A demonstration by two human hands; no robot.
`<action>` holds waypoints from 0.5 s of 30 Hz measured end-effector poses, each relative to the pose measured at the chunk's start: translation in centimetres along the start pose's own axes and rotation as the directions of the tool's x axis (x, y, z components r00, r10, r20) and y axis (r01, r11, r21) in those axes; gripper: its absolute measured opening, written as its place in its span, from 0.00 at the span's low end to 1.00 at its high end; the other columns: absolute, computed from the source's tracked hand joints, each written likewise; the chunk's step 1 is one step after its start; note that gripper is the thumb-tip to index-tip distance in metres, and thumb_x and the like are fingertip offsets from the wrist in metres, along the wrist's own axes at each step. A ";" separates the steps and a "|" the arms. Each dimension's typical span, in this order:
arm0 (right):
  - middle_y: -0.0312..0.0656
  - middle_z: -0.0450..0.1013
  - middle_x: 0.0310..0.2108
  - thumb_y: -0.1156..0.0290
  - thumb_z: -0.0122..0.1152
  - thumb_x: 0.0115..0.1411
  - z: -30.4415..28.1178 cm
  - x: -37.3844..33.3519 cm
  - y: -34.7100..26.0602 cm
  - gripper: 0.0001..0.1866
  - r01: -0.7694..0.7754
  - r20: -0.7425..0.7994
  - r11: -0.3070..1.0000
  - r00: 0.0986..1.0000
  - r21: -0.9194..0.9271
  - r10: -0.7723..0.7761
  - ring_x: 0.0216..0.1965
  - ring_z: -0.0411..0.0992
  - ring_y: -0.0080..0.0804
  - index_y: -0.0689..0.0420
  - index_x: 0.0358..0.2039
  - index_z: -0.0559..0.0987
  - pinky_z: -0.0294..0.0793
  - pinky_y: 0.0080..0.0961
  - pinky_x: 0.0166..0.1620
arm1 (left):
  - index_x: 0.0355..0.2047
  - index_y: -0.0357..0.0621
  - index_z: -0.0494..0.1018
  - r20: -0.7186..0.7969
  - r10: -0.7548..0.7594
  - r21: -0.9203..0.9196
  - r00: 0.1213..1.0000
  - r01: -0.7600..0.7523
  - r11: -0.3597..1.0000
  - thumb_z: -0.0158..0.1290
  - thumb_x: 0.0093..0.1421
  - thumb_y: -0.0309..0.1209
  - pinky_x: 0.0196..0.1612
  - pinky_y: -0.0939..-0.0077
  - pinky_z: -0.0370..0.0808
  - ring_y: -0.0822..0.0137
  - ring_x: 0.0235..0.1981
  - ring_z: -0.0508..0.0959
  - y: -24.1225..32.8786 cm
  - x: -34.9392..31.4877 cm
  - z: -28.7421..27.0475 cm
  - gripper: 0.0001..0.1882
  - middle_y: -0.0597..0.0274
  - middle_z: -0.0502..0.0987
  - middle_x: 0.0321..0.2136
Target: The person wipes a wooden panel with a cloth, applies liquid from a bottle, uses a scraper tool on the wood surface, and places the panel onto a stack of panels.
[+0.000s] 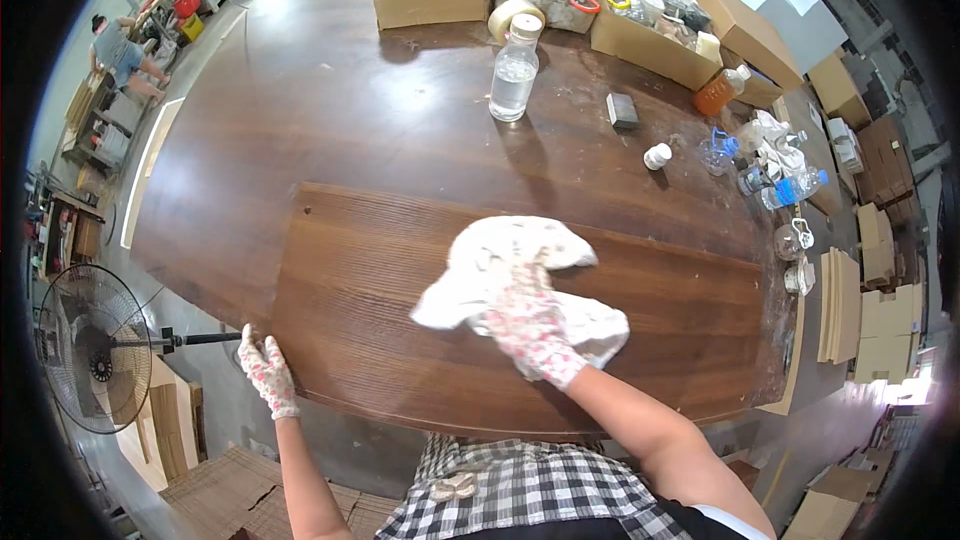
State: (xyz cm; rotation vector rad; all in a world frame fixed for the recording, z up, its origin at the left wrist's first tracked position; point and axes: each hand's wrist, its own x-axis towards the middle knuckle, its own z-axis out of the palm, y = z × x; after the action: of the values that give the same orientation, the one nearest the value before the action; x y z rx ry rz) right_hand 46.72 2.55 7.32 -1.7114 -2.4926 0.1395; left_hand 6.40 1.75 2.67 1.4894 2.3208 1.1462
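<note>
A dark brown wooden panel (360, 280) lies on the near part of the large brown table (250, 120). My right hand (535, 330), in a white glove with a pink pattern, presses a bunched white cloth (510, 245) onto the middle of the panel; its fingers are blurred and partly lost against the cloth. At the near left corner, my left hand (268, 372) wears a matching glove. Its fingers are stretched apart beside the table edge, and nothing shows in them.
A clear bottle (514, 70), a grey block (621, 110) and a small white bottle (657, 156) stand beyond the panel. Cardboard boxes (430, 10) line the far edge. Plastic bottles (795, 188) crowd the right side. A standing fan (98, 350) is at left; another person (125, 55) is far left.
</note>
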 end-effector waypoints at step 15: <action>0.51 0.63 0.54 0.65 0.46 0.55 1.6 -19.9 9.0 0.26 -0.448 -0.218 0.893 0.876 -0.037 0.431 0.57 0.59 0.47 0.59 0.54 0.67 0.51 0.45 0.61 | 0.46 0.37 0.69 0.214 0.129 0.361 0.968 -0.201 0.910 0.49 0.59 0.34 0.50 0.62 0.65 0.50 0.45 0.69 0.9 0.3 -0.1 0.17 0.47 0.71 0.41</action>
State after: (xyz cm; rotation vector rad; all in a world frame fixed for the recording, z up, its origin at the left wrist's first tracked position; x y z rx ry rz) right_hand 61.92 -12.85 3.62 -2.1812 -1.9552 -0.1050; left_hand 6.80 2.13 3.39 1.8631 2.4172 0.5660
